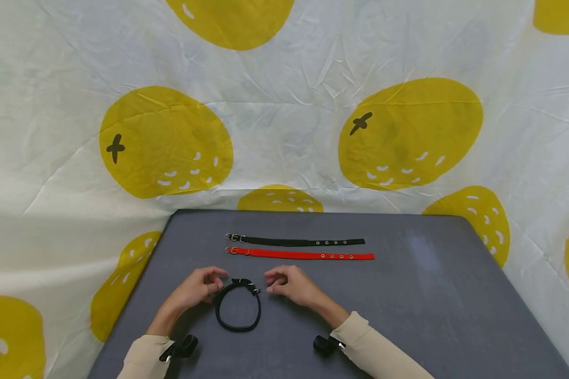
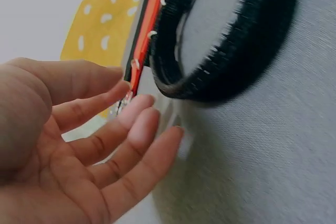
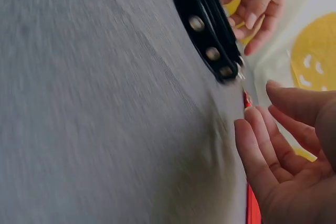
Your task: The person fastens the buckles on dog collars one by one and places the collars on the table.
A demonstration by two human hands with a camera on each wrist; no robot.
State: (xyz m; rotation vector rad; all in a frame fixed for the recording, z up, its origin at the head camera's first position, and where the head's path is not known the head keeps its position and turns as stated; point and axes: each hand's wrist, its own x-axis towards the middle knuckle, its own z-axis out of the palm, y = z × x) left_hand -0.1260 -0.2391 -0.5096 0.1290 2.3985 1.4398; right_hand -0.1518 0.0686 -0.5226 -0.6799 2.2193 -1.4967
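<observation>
A black pet collar (image 1: pixel 238 329), buckled into a loop, stands on its edge on the grey table between the two hands. Its metal buckle and eyelets (image 3: pixel 212 53) face the far right side. My left hand (image 1: pixel 198 287) is just left of the loop, fingers loosely bent with nothing in them; the left wrist view shows the fingertips (image 2: pixel 176 135) apart from the collar. To the right of the buckle, my right hand (image 1: pixel 291 284) hovers with relaxed fingers, also holding nothing. Beyond both hands, a red collar (image 1: pixel 289 255) and another black collar (image 1: pixel 280 242) lie stretched out flat.
The grey table (image 1: pixel 431 316) runs back to a white cloth (image 1: pixel 284 142) printed with yellow fruit shapes, hanging behind and beside it. Black wrist cameras (image 1: pixel 185 347) are strapped over the beige sleeves (image 1: pixel 379 347).
</observation>
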